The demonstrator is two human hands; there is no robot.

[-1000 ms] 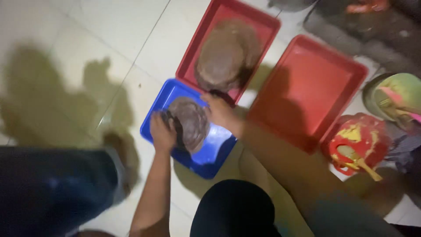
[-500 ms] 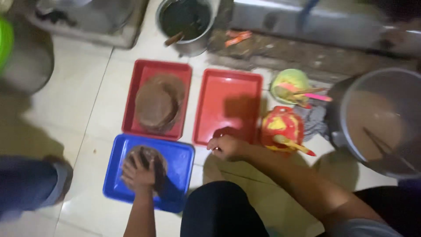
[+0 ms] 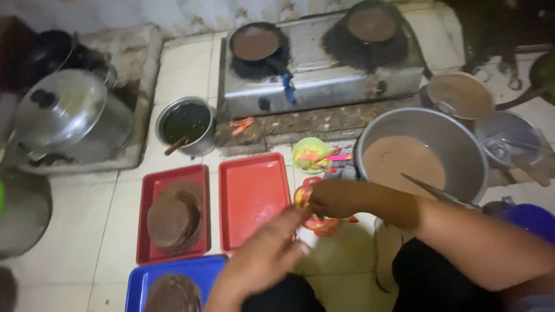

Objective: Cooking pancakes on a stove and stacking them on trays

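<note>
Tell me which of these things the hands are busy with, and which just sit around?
In use:
right hand on the small red and yellow bowl
left hand over the empty red tray

Sitting around:
red tray with brown flat cakes
blue tray
big batter pot
stove
lidded pot

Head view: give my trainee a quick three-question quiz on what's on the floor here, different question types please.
1. True or false: the red tray next to the stack of brown flat rounds holds a stack too.
2. Which hand is at the small red bowl? A) left hand B) right hand
3. Fill in: the large metal pot beside the right arm holds a brown ____.

Key
1. False: that tray is bare.
2. B: the right hand is at the bowl; the left hand hovers over the tiles nearby.
3. Batter, or a similar liquid.
</note>
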